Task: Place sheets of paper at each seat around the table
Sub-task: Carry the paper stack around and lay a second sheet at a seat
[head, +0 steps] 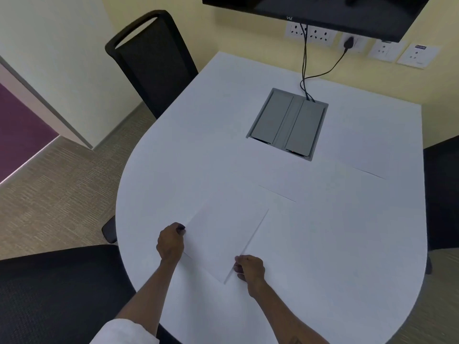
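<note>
A white sheet of paper (223, 234) lies tilted on the near part of the white table (188, 145). My left hand (171, 242) pinches its left corner. My right hand (249, 269) pinches its near right edge, which is lifted slightly and casts a thin shadow. Another white sheet (278, 170) lies flat toward the table's middle, just below the cable box. A further sheet (367, 160) lies by the right side. The sheets are hard to tell from the tabletop; only their edges show.
A grey cable box (288, 122) is set into the tabletop, with black cables running up to the wall sockets (313, 33) under a monitor (310, 11). Black chairs stand at far left (154, 60), near left (57, 289) and right (442, 194).
</note>
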Available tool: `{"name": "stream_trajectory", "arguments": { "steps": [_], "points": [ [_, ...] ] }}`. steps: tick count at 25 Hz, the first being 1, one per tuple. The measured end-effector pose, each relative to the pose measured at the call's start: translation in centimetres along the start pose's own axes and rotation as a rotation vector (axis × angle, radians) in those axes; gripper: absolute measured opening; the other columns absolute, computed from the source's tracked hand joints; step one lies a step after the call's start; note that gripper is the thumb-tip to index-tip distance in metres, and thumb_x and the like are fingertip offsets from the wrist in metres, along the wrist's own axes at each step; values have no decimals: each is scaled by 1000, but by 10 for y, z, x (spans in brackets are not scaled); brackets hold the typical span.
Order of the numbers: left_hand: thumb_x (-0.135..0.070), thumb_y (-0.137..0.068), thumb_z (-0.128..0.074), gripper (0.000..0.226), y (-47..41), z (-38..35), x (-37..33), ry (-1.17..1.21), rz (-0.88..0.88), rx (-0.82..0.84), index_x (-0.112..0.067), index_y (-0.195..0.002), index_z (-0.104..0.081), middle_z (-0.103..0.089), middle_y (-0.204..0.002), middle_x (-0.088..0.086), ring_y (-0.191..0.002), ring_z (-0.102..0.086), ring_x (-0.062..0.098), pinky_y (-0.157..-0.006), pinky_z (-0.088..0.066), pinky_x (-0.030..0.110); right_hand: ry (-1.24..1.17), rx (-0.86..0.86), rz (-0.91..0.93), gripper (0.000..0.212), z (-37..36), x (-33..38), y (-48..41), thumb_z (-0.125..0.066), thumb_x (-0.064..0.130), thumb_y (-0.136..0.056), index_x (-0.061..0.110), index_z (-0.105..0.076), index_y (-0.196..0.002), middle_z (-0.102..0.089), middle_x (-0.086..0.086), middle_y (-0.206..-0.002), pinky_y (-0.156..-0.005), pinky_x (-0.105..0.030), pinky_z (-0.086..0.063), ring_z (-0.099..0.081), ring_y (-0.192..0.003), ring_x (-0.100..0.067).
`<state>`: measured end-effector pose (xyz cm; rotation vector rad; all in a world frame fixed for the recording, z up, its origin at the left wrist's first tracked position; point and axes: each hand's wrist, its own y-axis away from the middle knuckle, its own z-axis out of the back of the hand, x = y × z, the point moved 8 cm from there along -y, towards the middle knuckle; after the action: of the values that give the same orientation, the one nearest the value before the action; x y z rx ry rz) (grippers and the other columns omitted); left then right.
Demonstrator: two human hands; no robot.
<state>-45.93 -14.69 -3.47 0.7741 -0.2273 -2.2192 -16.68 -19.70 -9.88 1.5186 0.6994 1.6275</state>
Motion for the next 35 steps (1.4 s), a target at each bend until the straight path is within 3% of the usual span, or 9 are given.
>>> {"name": "stream_trajectory", "arguments": {
  "steps": [5,9,14,27,35],
  "points": [
    [-15,-92,-63,13,-15,-1,0,15,-8,-9,-19,-96,-74,-74,-101,3,-76,-55,19,-68,-39,28,9,-46,10,8,-8,-1,0,-72,11,-84,3,-74,-87,-73,-11,-74,-60,-27,-54,-66,-64,-20],
    [-12,-92,-61,14,-17,0,-1,-2,-24,-7,-17,-94,-74,-76,-97,5,-68,-62,24,-67,-42,27,21,-64,13,8,-12,-2,2,-72,11,-84,3,-74,-86,-74,-12,-77,-60,-27,-52,-67,-64,-20],
    [-14,-92,-62,14,-22,3,1,-14,-27,-6,-17,-95,-75,-76,-97,7,-88,-70,30,-81,-51,36,40,-86,16,8,-15,-7,2,-72,12,-83,5,-74,-83,-78,-14,-84,-62,-28,-52,-67,-62,-17],
    [-15,-93,-62,15,-43,1,0,20,-29,-2,-16,-98,-75,-76,-99,7,-91,-70,29,-77,-50,33,64,-87,33,9,-28,0,-2,-73,15,-82,7,-76,-79,-79,-8,-77,-62,-26,-52,-67,-57,-14],
    [-20,-92,-64,16,-41,1,6,59,17,-49,-16,-105,-74,-72,-110,6,-104,-66,30,-91,-46,41,170,-69,86,16,-22,3,2,-74,22,-83,9,-71,-75,-78,-5,-72,-65,-30,-55,-65,-53,-12]
  ]
}}
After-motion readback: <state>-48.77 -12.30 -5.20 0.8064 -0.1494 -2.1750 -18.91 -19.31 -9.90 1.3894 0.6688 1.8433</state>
